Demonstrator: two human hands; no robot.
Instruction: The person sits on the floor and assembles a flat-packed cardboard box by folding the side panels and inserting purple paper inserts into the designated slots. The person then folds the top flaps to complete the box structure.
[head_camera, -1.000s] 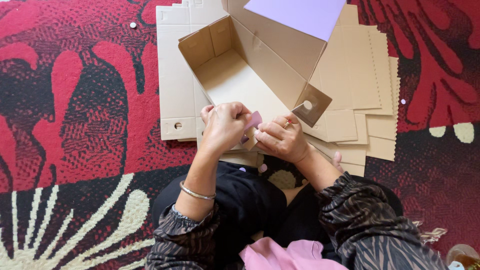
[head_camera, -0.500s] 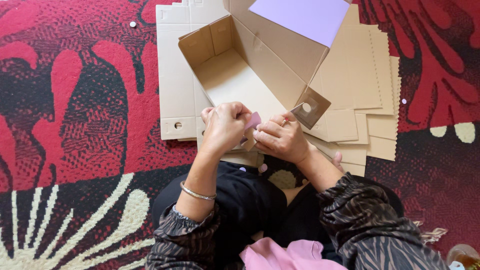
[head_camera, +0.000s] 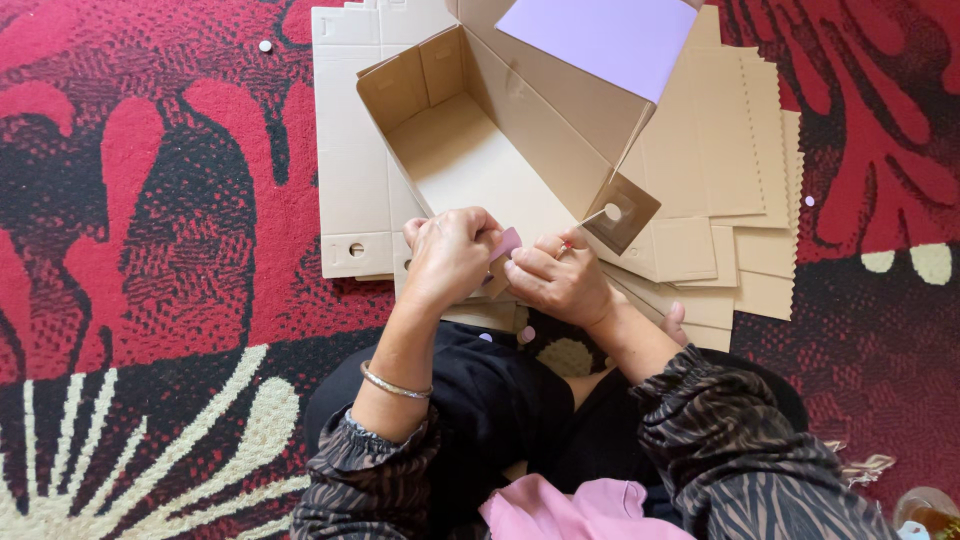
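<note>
Sprawling under everything is the red, black and cream patterned carpet (head_camera: 150, 250), and on it a fanned stack of flat cardboard sheets (head_camera: 740, 150). On top of that stack sits the half-built cardboard box (head_camera: 480, 150), open side up, its lilac-faced lid flap (head_camera: 610, 40) raised at the far end. Very little has shifted over the last second: box and both hands sit in the same spots as before, so this reads as close fiddly work at the box's near edge rather than any big fold. A corner flap with a round hole (head_camera: 620, 212) hangs just right of the hands. Now the hands: the left hand (head_camera: 450, 258) is curled tight, fingers (head_camera: 470, 225) pressed together over the near wall of the box. The right hand (head_camera: 558, 278) meets it, fingers closed in a pinch on a small lilac tab (head_camera: 507, 243) poking up between the two hands. A thin metal bangle (head_camera: 395, 383) rides the left wrist. Smallest of all, a white dot (head_camera: 265, 45) lies on the carpet, far left.
</note>
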